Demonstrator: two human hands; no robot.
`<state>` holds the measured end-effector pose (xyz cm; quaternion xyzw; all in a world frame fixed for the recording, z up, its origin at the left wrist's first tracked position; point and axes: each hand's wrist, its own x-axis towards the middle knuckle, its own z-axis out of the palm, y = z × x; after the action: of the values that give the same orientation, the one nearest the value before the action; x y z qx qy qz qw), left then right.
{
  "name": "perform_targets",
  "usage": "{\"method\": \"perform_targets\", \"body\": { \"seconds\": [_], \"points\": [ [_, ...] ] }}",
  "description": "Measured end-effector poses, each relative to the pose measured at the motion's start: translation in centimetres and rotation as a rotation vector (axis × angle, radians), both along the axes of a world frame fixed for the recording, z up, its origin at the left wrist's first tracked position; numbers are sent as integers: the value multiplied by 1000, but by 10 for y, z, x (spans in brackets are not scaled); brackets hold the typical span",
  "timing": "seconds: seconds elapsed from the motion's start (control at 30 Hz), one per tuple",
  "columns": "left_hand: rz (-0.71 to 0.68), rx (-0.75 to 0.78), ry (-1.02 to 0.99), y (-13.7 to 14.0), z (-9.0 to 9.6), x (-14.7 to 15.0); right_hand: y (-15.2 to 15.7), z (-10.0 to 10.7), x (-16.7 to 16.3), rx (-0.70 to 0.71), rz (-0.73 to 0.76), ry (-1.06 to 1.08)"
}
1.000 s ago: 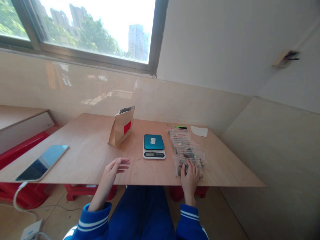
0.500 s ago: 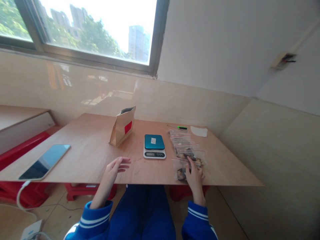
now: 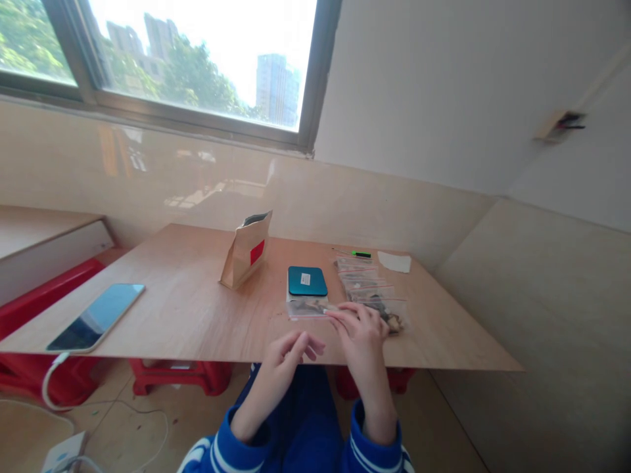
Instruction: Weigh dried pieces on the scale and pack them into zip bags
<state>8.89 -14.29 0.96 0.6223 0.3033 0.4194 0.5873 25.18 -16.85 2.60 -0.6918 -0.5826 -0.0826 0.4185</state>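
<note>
My right hand (image 3: 362,335) pinches the edge of a small clear zip bag (image 3: 308,307) with brownish dried bits inside. That bag is held out to the left, in front of the digital scale (image 3: 307,281), and hides its display. Below the bag, near the table's front edge, my left hand (image 3: 290,355) is empty, with fingers loosely bent and apart. Several more zip bags (image 3: 367,279) of dark and pale dried pieces lie overlapping in a row right of the scale, partly behind my right hand.
A brown paper pouch (image 3: 245,253) with a red label stands open-topped left of the scale. A phone (image 3: 96,317) on a white cable lies at the table's left. A green-and-black screwdriver (image 3: 362,254) and a white paper piece (image 3: 394,262) are at the back right. Red stools (image 3: 180,376) stand below.
My right hand has lifted the nearest zip bag from the row and carried it left, before the scale. My left hand has moved right, towards it.
</note>
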Motion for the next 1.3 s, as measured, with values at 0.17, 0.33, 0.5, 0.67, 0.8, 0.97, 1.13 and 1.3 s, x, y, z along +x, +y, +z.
{"method": "perform_targets", "body": {
  "seconds": [0.17, 0.33, 0.5, 0.67, 0.8, 0.97, 1.13, 1.3],
  "points": [
    [105, 56, -10, -5, -1, 2, 7, -3, -48, 33, 210, 557],
    [266, 59, -63, 5, -2, -11, 5, 1, -60, -63, 449, 636],
    [230, 35, -55, 8, -6, -13, 3, 7, -65, -116, 502, 639],
    [248, 61, -11, 10, -7, -16, 2, 10, -65, -144, 458, 705],
    [226, 116, 25, 9, -4, -16, 2, 11, -64, -162, 446, 882],
    [210, 120, 76, 5, -2, -12, 5, 4, -58, -22, 275, 931],
    [317, 124, 123, 3, 5, -23, 3, 2, -32, 264, -32, 962],
    [143, 109, 13, 15, -7, -30, -6, 13, -27, 350, 13, 1073]
  ]
}}
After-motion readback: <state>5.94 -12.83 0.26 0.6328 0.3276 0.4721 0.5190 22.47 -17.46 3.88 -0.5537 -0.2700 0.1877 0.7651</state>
